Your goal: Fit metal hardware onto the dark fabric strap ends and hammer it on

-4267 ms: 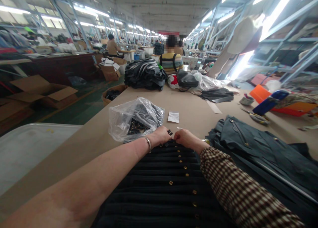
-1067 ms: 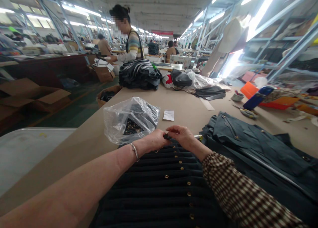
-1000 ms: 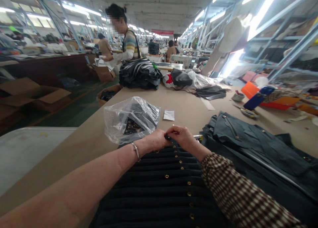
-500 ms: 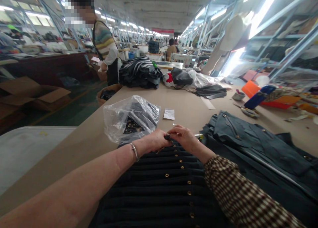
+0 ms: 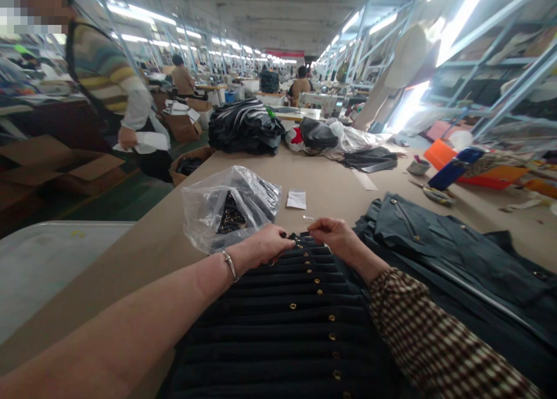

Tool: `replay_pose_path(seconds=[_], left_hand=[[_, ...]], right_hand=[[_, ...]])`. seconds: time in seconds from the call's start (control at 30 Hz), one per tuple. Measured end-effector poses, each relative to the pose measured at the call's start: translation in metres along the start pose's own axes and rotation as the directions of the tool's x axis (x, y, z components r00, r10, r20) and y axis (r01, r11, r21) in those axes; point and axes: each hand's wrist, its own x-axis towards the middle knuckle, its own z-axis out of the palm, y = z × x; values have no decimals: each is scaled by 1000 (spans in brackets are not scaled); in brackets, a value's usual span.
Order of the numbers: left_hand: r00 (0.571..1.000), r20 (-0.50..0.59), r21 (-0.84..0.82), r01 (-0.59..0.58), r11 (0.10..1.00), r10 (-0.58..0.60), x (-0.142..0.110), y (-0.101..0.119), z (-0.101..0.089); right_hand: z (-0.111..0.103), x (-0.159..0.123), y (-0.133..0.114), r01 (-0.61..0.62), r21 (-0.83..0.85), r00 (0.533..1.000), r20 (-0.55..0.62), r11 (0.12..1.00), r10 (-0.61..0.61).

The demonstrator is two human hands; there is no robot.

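A stack of dark folded garments (image 5: 278,329) with gold eyelets lies in front of me, its folded edges one behind another. My left hand (image 5: 270,242) grips the far edge of this stack, thumb and fingers pinched on a dark garment. Just right of it, my right hand (image 5: 333,234) has its fingertips pressed together above the far right corner of the stack. What they pinch, if anything, is too small to make out. A small white scrap lies beyond those fingertips. Behind my left hand rests a clear plastic bag (image 5: 232,207) with dark eyelet pieces in it.
A white paper label (image 5: 296,199) lies on the brown table (image 5: 335,193). Dark garments with zips (image 5: 435,242) cover the right side. Farther off are scissors (image 5: 435,196), a blue phone-like object (image 5: 455,168) and a dark cloth pile (image 5: 243,126). A person (image 5: 104,80) passes at left.
My right hand has drawn slightly right, away from my left hand, uncovering the garment's edge between them. The striped-sleeved person rose from the seat and walked left and nearer, carrying white paper.
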Motion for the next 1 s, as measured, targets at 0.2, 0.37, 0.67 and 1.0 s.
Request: replay_pose_path(seconds=[0.2,0.37,0.67,1.0], left_hand=[[1000,-11,-23,-3,1000,3,-4,15,4],[1000,-25,132,-12,991,15,3,14,11],[999,-30,437,-2,899,16,17,23,17],[999,-23,549,-10,836,27,16,23,16]], right_hand=[[10,-6,8,-84,90,995,56,992,79],[12,-11,15,-67,-144,996,50,987,74],[10,-17,23,-10,-468,995,80,883,53],[9,-10,31,44,-554,986,158,831,53]])
